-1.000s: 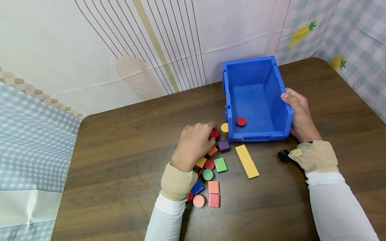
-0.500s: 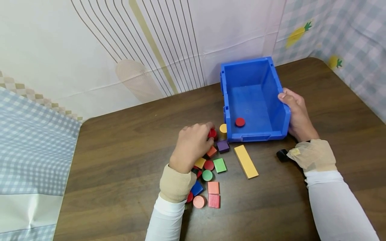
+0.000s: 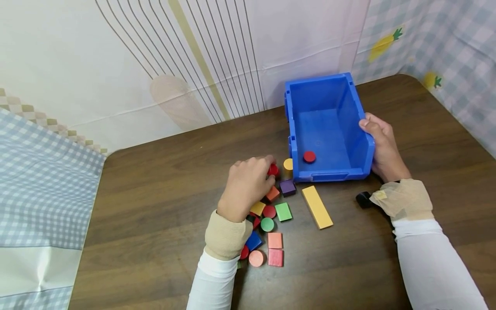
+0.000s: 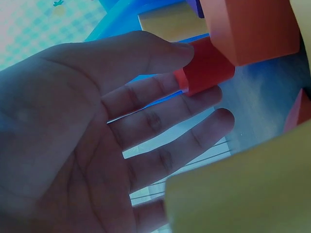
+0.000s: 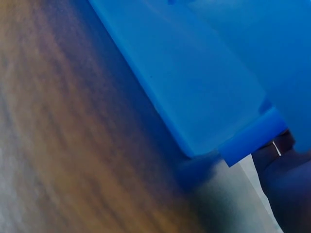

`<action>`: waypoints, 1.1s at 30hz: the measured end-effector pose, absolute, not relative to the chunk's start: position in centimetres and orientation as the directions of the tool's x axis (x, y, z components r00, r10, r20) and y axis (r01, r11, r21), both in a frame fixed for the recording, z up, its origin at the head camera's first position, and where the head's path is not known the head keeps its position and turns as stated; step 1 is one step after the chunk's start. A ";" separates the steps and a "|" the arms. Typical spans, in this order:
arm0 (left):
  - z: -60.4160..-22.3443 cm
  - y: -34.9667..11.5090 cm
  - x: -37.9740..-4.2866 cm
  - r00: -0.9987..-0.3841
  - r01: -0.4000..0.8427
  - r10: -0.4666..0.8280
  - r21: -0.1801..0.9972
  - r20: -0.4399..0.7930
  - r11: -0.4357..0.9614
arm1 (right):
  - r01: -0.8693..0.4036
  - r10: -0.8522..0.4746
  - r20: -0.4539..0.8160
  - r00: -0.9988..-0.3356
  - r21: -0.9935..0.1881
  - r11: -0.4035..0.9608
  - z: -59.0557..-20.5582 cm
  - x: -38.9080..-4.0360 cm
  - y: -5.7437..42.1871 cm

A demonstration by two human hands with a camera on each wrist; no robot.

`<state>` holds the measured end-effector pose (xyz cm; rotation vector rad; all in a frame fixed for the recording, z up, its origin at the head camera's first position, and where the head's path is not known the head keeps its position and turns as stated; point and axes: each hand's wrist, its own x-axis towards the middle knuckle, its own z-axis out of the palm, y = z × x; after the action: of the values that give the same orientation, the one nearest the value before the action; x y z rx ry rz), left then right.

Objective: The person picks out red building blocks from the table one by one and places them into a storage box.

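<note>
My left hand (image 3: 246, 186) pinches a red cylinder block (image 3: 273, 170) between thumb and fingers, just left of the blue bin. In the left wrist view, the thumb lies against that red cylinder (image 4: 208, 68) and the other fingers stretch out below it. A blue plastic bin (image 3: 322, 125) stands on the table with one red round block (image 3: 309, 157) inside. My right hand (image 3: 382, 148) grips the bin's right wall, thumb over the rim. The right wrist view is mostly filled by the bin's side (image 5: 180, 73); a dark part of the hand shows at lower right.
Loose blocks lie around and below the left hand: a yellow cylinder (image 3: 288, 165), a purple block (image 3: 287, 187), a green square (image 3: 283, 212), a green disc (image 3: 267, 224) and several others. A long yellow block (image 3: 317, 207) lies in front of the bin. Fabric walls border the wooden table (image 3: 162, 215).
Almost nothing differs. The left hand stays at the red cylinder, shifted very slightly left, and the right hand keeps its grip on the bin. The whole view sways a little.
</note>
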<state>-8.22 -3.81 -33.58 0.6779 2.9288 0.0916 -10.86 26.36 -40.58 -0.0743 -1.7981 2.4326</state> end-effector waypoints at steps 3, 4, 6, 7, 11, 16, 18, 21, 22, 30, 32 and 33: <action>-33.4 -3.8 -8.2 -0.892 0.432 0.439 0.080 -0.113 0.898 | -0.056 0.114 0.025 -0.993 -0.958 -0.282 -40.6 -10.9 26.4; -33.4 -3.8 -8.1 -0.892 0.432 0.438 0.078 -0.112 0.899 | -0.052 0.111 0.022 -0.994 -0.958 -0.282 -40.6 -10.9 26.4; -33.3 -3.8 -8.1 -0.892 0.433 0.439 0.072 -0.111 0.898 | -0.045 0.108 0.015 -0.994 -0.959 -0.278 -40.6 -10.9 26.4; -33.2 -3.8 -8.1 -0.891 0.434 0.440 0.071 -0.110 0.898 | -0.042 0.106 0.013 -0.994 -0.960 -0.275 -40.5 -10.8 26.5; -33.0 -3.8 -8.0 -0.892 0.436 0.441 0.069 -0.101 0.897 | -0.033 0.099 0.006 -0.995 -0.961 -0.274 -40.5 -10.8 26.5; -32.8 -3.7 -8.0 -0.895 0.432 0.437 0.069 -0.093 0.899 | -0.031 0.094 0.006 -0.996 -0.962 -0.271 -40.5 -10.8 26.6; -32.7 -3.7 -7.9 -0.897 0.429 0.434 0.066 -0.090 0.901 | -0.031 0.094 0.005 -0.996 -0.962 -0.272 -40.5 -10.8 26.6; -32.6 -3.6 -7.9 -0.897 0.430 0.434 0.058 -0.084 0.901 | -0.029 0.094 0.003 -0.996 -0.962 -0.272 -40.5 -10.8 26.6; -32.6 -3.6 -7.9 -0.897 0.431 0.434 0.055 -0.080 0.901 | -0.028 0.094 0.002 -0.996 -0.962 -0.273 -40.5 -10.8 26.6; -32.1 -3.6 -7.6 -0.900 0.433 0.435 0.044 -0.040 0.900 | -0.022 0.092 -0.002 -0.996 -0.963 -0.267 -40.5 -10.8 26.6; -32.0 -3.6 -7.6 -0.900 0.434 0.435 0.043 -0.033 0.900 | -0.019 0.088 -0.004 -0.996 -0.965 -0.263 -40.5 -10.8 26.6; -32.0 -3.6 -7.6 -0.900 0.434 0.436 0.042 -0.030 0.900 | -0.018 0.087 -0.005 -0.996 -0.965 -0.262 -40.5 -10.8 26.6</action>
<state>-7.58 -3.63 -32.01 0.6928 3.0241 0.0527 -10.79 26.58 -40.48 -0.0879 -1.8669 2.4424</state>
